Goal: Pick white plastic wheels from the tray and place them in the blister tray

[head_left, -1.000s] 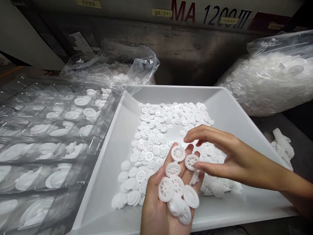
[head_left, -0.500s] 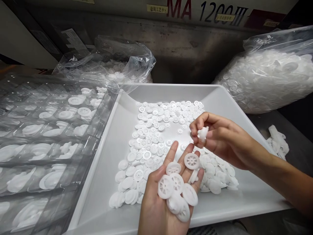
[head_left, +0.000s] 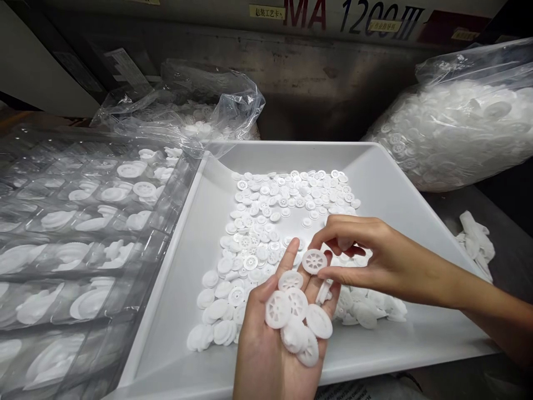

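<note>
Palm up, my left hand [head_left: 277, 333] carries several white plastic gears [head_left: 295, 303] on its palm and fingers. My right hand [head_left: 358, 250] reaches in from the right, its thumb and index finger pinching a spoked white gear [head_left: 313, 261] at the left hand's fingertips. Another small white part [head_left: 323, 291] rests between the left fingers. Both hands are over a pale grey tray [head_left: 400, 194], where many small white gears [head_left: 250, 244] are spread and a heap of larger white parts [head_left: 362, 308] lies partly behind my hands.
Clear blister trays [head_left: 137, 244] with white parts in their pockets stand at the left. Behind is an open plastic bag [head_left: 233, 111] of parts. A full bag [head_left: 458, 133] sits at the right, with loose white pieces [head_left: 477, 241] below it.
My right hand has moved down and left to the gear at my left fingertips and now pinches it. The small white part it held before no longer shows between its fingers.
</note>
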Motion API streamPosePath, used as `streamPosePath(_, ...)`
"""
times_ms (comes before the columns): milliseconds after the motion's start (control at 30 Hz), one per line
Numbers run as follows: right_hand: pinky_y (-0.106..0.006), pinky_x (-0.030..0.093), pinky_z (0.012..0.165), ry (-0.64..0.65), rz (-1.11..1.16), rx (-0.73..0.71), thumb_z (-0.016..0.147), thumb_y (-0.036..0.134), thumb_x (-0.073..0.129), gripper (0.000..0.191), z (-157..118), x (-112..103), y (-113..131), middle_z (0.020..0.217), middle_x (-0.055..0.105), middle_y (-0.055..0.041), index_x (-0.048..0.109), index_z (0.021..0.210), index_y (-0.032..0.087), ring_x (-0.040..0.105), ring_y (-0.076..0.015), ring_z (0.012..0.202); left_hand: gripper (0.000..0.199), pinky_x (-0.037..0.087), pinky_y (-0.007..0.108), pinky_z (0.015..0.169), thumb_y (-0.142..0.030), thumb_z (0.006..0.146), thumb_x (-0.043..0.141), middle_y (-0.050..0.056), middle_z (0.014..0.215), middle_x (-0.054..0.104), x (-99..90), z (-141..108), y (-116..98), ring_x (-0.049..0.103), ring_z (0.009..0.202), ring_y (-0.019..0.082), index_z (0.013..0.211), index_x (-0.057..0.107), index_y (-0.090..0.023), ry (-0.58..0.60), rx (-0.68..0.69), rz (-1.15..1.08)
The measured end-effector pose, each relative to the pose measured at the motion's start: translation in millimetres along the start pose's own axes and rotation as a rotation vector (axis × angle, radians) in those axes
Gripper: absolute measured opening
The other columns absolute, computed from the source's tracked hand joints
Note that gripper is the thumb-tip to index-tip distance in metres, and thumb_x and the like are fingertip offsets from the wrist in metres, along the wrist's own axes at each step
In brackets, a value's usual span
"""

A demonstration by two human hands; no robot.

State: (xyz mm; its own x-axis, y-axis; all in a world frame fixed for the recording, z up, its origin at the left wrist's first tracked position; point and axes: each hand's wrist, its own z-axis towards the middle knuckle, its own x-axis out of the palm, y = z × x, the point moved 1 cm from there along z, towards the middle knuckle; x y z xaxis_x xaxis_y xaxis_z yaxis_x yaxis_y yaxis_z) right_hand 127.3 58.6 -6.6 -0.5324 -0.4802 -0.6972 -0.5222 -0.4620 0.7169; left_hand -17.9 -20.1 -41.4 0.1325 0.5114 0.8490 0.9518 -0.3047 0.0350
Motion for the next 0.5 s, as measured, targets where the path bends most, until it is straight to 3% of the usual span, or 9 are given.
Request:
streamPosePath(167, -0.014, 0.043, 0.069, -0.053, 0.008, -0.013, 0.084, 0.035, 0.065, 0.021, 2, 4, -1, 0.091, 0.057, 0.0053, 0.060, 0.101, 0.025, 0.051, -0.0023, 0.082, 0.066, 0.041, 0.041, 0.105, -0.028, 0.092, 0.042, 0.015, 0.140, 0.045, 1.5, -2, 1, 0.049, 0.124, 0.026, 0.151, 0.016, -0.019, 0.034, -0.082, 0.021)
streamPosePath(367, -0.014, 0.041, 0.075, -0.062, -0.094, -0.063, 0.086, 0.042, 0.062, 0.031, -2, -2, -1, 0.097, 0.055, 0.0053, 0.055, 0.111, 0.026, 0.050, -0.0024, 0.086, 0.064, 0.048, 0.042, 0.098, -0.023, 0.090, 0.043, 0.012, 0.130, 0.055, -0.3, 0, 1, 0.056, 0.116, 0.026, 0.150, 0.020, -0.023, 0.035, -0.052, 0.004)
streamPosePath(500, -0.012, 0.040, 0.076, 0.080, -0.124, -0.119, 0.086, 0.041, 0.062, 0.027, -7, -9, 3, 0.096, 0.055, 0.0068, 0.055, 0.109, 0.027, 0.049, -0.0011, 0.086, 0.062, 0.051, 0.040, 0.092, -0.023, 0.088, 0.048, 0.010, 0.132, 0.054, -2.4, -1, -2, 0.053, 0.119, 0.026, 0.147, 0.028, -0.025, -0.024, -0.015, 0.039)
